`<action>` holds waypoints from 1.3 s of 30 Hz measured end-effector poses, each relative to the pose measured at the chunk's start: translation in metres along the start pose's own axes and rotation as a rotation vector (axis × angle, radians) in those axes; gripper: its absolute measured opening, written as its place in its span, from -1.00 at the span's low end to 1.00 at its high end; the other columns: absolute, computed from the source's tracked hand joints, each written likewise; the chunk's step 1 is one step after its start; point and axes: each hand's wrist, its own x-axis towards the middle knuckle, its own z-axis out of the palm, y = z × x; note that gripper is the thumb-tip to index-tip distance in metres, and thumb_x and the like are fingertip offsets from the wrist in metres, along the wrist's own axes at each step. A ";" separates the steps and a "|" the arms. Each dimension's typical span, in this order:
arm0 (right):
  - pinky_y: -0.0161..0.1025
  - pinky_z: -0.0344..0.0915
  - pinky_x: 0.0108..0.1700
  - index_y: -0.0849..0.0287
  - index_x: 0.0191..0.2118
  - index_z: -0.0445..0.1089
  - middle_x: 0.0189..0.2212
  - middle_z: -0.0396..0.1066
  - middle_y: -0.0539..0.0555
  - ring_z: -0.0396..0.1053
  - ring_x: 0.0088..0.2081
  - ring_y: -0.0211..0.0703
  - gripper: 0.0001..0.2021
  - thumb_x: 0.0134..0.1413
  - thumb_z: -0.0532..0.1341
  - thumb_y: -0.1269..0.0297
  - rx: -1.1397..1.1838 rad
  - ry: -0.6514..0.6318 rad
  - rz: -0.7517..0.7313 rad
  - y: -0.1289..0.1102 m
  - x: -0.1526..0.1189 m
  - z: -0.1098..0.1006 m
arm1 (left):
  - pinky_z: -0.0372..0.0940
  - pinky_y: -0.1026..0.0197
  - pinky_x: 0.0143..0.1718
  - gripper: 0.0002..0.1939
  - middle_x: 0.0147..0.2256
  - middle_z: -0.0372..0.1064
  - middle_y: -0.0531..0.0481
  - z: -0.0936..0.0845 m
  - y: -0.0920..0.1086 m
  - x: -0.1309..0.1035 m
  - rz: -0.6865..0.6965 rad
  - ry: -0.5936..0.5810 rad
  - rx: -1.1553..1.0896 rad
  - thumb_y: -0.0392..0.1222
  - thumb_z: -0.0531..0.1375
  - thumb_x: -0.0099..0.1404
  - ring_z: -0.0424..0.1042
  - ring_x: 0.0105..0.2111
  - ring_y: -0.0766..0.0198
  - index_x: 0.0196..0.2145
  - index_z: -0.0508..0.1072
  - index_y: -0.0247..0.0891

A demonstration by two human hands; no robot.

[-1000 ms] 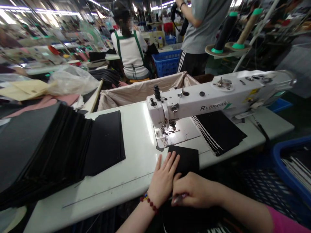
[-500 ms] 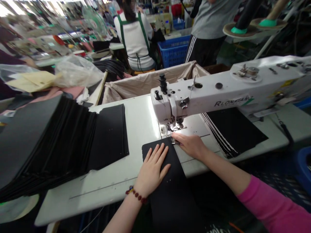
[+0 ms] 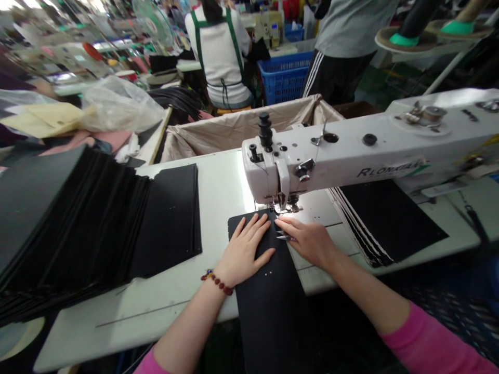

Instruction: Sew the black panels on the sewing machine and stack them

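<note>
The person's left hand (image 3: 242, 253) lies flat, fingers slightly spread, on a black panel (image 3: 273, 311) whose near end fades into shadow. The right hand (image 3: 314, 243) holds thread snips (image 3: 282, 237), handles hidden by its fingers. Just beyond, whether the panel meets the presser foot (image 3: 290, 209) is unclear.

Bright glare on the tabletop (image 3: 218, 195), blurred, stretched edges

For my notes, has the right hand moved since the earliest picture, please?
Yes, the right hand has moved forward, closer to the sewing machine.
</note>
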 end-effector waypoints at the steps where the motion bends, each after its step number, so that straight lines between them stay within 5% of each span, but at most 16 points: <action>1: -0.16 0.38 -0.07 -0.06 0.28 0.13 0.27 0.17 -0.06 0.41 0.01 -0.07 -0.46 0.19 0.12 0.35 0.003 -0.001 0.000 0.000 0.000 0.000 | -0.22 -0.12 0.35 -0.35 0.35 -0.10 -0.08 0.000 -0.001 0.000 0.005 -0.002 -0.003 0.03 0.10 0.36 -0.16 0.36 0.08 0.31 0.04 -0.19; 39: -0.18 0.35 0.01 -0.02 0.29 0.13 0.28 0.16 -0.01 0.38 0.06 -0.09 -0.45 0.18 0.10 0.36 0.046 -0.036 0.000 0.002 0.002 0.000 | -0.20 -0.13 0.35 -0.32 0.35 -0.10 -0.06 -0.001 -0.002 0.000 -0.006 -0.013 -0.010 0.06 0.09 0.36 -0.13 0.35 0.05 0.34 -0.01 -0.14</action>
